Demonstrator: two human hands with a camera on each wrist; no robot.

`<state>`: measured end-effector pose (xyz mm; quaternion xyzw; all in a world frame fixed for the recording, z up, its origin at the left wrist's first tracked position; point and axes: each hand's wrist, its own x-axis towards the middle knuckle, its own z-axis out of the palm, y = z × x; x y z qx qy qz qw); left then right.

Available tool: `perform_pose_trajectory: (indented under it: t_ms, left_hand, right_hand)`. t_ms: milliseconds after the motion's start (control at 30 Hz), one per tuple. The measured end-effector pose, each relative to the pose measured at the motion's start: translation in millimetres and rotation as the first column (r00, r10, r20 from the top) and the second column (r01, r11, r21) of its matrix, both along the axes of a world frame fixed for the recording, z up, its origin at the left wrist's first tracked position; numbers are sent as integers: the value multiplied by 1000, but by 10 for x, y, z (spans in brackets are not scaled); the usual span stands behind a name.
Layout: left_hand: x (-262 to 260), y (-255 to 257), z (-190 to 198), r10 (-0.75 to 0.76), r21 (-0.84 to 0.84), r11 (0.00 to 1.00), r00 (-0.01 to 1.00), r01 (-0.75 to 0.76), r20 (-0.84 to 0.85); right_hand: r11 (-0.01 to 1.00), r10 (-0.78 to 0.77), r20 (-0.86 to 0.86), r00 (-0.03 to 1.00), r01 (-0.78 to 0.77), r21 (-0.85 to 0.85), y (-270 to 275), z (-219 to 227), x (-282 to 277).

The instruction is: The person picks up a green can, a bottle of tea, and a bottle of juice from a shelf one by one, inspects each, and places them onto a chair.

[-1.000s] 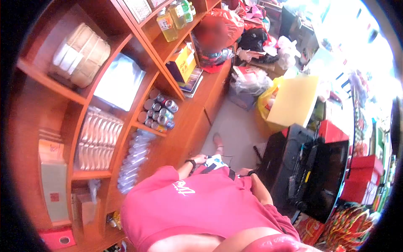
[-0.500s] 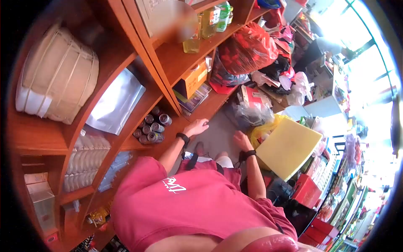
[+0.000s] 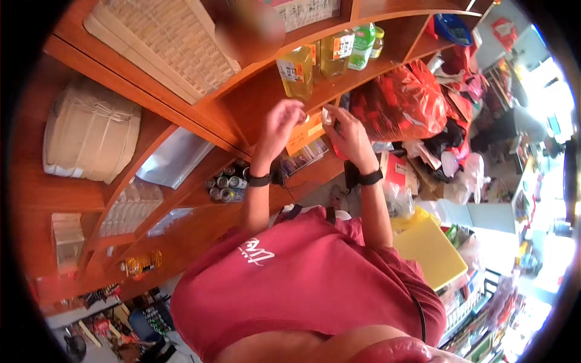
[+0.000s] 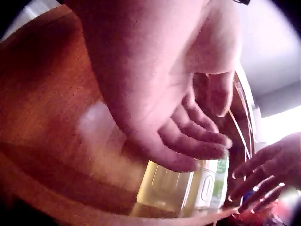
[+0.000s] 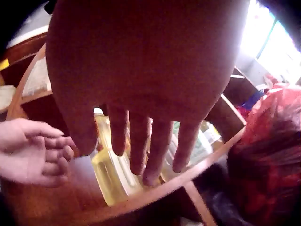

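In the head view my left hand is raised before the shelf, fingers loosely bent with nothing in them. My right hand is up beside it, a gap between the two, and the right wrist view shows its fingers stretched down and spread. Behind them, a bottle of yellow liquid stands on the wooden shelf, with a second yellow bottle and a green-labelled bottle to its right. In the right wrist view the fingers overlap the bottles. An orange box sits below, partly hidden by the hands.
Cans and a tied cardboard bundle fill compartments at left. A woven panel lies above. A stuffed red plastic bag bulges right of the hands, with a yellow board lower right.
Both hands have come up from low near the waist to shelf height, in front of the bottles. The view has turned toward the shelf, so the bottles appear larger.
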<state>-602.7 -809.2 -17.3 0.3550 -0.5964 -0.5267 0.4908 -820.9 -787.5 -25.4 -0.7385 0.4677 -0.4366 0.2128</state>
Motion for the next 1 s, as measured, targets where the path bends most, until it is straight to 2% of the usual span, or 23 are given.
perform_pose_trajectory:
  t_ms: [33,100,133,200,233,267,367,400,467,500,600,633,733,767,867,1000]
  left_hand:
    - [-30,-103,33,138,-63,988,990,-138,0]
    - [-119,-332,121,365,-169,920,930,-353,43]
    - [-164,-432,126,441,-155,887,898,-435,2]
    - [-219,-669,21,581,-108,803,810,-586,-78]
    - [-202,-778,-87,612,-95,784,789,-614,-50]
    - [-223,-832,-114,580,-74,807,810,-586,-85]
    - [-278,-944,-271,459,-24,882,869,-471,-187]
    - [-362,-910,-239,505,-75,857,860,-509,-69]
    - [-246,-1042,-577,522,-178,847,846,-500,108]
    - [-414,-866,-256,508,-189,842,861,-505,-34]
    - [-489,-636,-2,578,-249,802,811,-543,91]
    - [-472,-556,73,515,-193,848,853,-493,86]
    - [-285,-550,-145,433,-97,901,893,-423,126]
    - [-291,-543,-135,393,-61,918,919,-392,12]
    - [-366,-497,-138,392,-127,907,915,-401,-92]
    - [-455,-435,-192,453,-182,870,889,-458,-73]
  right_hand:
    - [999,40,29,999,-41,21,-105,151,-25]
    - [990,75,66,995,-66,-127,-394,280,-40]
    - [979,91,81,993,-74,-189,-510,306,-56]
    - [976,177,118,977,-159,-147,-700,307,-88]
    - [972,218,158,963,-200,-123,-760,297,-83]
    - [965,259,196,946,-244,-97,-806,275,-76]
    - [953,285,138,948,-265,-150,-966,166,-6]
    - [950,297,141,945,-276,-147,-1011,144,20]
    - [942,321,143,936,-302,-145,-1082,112,76]
    - [937,330,137,934,-306,-169,-1100,145,84]
    - [942,325,88,942,-314,-115,-1165,187,98]
    - [936,345,114,932,-334,-109,-1162,208,106]
    - [907,421,120,899,-418,-46,-1203,284,125]
    - [907,420,94,903,-415,-70,-1214,280,145]
    - [893,445,189,875,-449,-26,-1198,288,170]
    - [875,474,209,855,-484,-8,-1214,243,134]
